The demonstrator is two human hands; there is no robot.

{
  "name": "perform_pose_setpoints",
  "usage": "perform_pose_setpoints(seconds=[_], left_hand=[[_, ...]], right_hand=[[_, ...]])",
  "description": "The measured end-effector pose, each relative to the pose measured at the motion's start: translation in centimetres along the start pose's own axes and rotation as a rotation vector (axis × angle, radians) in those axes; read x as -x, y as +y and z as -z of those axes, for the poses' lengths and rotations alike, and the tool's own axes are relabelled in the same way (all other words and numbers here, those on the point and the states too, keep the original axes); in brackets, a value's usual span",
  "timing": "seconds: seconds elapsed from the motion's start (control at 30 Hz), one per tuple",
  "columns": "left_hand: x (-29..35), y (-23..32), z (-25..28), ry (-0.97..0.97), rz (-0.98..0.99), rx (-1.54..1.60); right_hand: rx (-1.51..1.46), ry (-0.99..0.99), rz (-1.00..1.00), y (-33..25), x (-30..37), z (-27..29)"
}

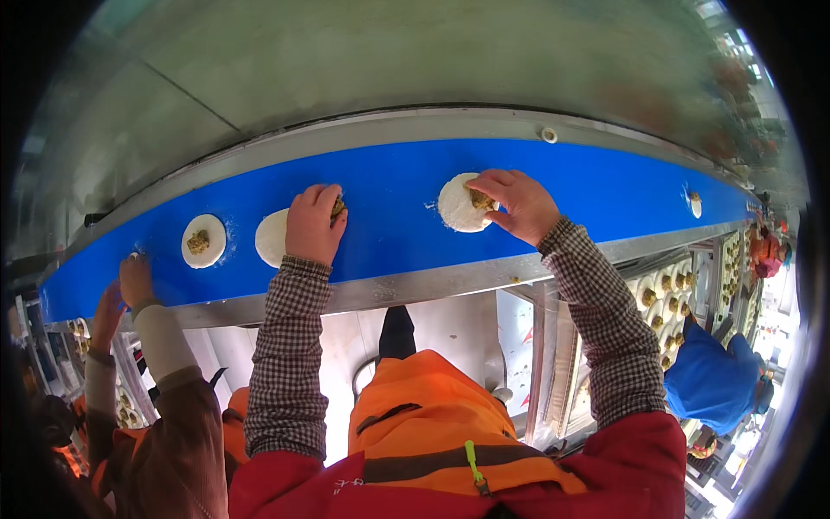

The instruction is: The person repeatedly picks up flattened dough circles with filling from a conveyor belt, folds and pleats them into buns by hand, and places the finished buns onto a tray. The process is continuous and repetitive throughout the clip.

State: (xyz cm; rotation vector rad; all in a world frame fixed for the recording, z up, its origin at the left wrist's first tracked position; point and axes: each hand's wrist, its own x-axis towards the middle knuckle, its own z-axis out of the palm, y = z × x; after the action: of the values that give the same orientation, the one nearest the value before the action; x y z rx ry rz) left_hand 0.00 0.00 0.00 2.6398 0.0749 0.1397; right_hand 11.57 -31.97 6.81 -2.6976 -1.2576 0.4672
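Across the blue conveyor belt point(389, 233) lie flat white dough rounds. My right hand point(523, 208) is over a dough round point(454, 208), thumb and fingers closed around a brownish, crumbly clump of filling point(481, 200) at its right side. Further left, my left hand point(313, 227) is closed on another clump of filling point(338, 208), which shows at its fingertips. That hand partly covers a second dough round point(271, 239) at its left. A third round point(213, 227) lies beyond it, with filling point(199, 241) on top.
A co-worker's hands point(134, 281) are at the belt's left end. Trays of filled dough rounds point(670, 298) stand below the belt at right, near a person in blue point(713, 376). A small ring point(549, 135) sits on the far metal edge. One more dough round point(696, 205) lies far right.
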Motion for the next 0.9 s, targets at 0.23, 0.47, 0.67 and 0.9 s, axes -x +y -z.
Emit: perform_pose_setpoints(seconds=[0.23, 0.47, 0.67, 0.9], left_hand=[[5.4, -1.7, 4.2, 0.135, 0.576, 0.736], [7.7, -6.5, 3.2, 0.281, 0.572, -0.111], [11.9, -21.2, 4.1, 0.289, 0.648, -0.106], [9.0, -26.3, 7.3, 0.004, 0.702, 0.269]], right_hand=[[-0.542, -0.167, -0.123, -0.8, -1.9, -0.2], [-0.482, 0.022, -0.113, 1.3, -3.0, -1.2], [-0.406, -0.213, 0.025, -3.6, -9.4, -4.3], [-0.447, -0.078, 0.296, -12.3, -15.4, -6.8]])
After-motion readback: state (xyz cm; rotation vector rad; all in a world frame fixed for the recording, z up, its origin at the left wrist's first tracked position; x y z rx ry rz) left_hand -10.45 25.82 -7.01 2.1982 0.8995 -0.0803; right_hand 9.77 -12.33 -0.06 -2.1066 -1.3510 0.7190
